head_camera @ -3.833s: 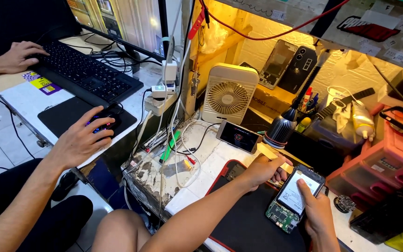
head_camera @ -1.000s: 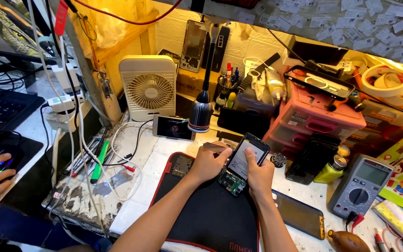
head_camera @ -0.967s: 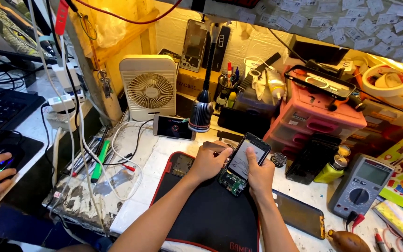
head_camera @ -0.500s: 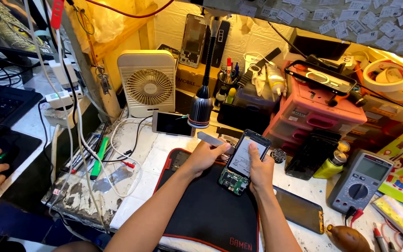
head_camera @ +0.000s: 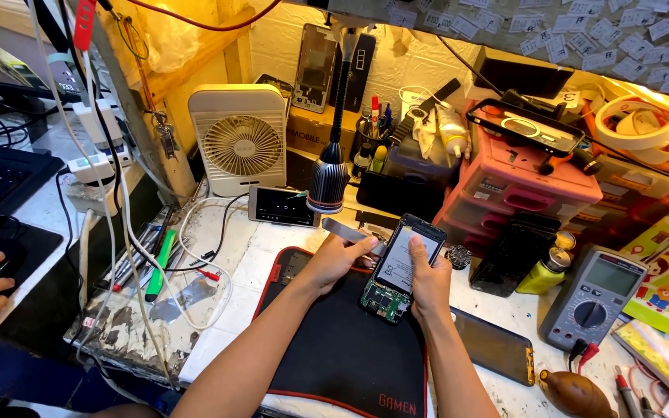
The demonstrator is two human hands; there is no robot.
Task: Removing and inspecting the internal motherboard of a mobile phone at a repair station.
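My left hand (head_camera: 336, 259) pinching metal tweezers (head_camera: 352, 231), my right hand (head_camera: 430, 277) gripping opened smartphone (head_camera: 399, 265), above black work mat (head_camera: 334, 348).

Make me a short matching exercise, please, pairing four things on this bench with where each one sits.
Things:
1. opened phone
2. multimeter
3. small fan
4. green marker

Places:
A. far right of the bench
B. among the cables on the left
C. against the back wall
D. over the black mat, in the right hand

Pairs: 1-D, 2-A, 3-C, 4-B
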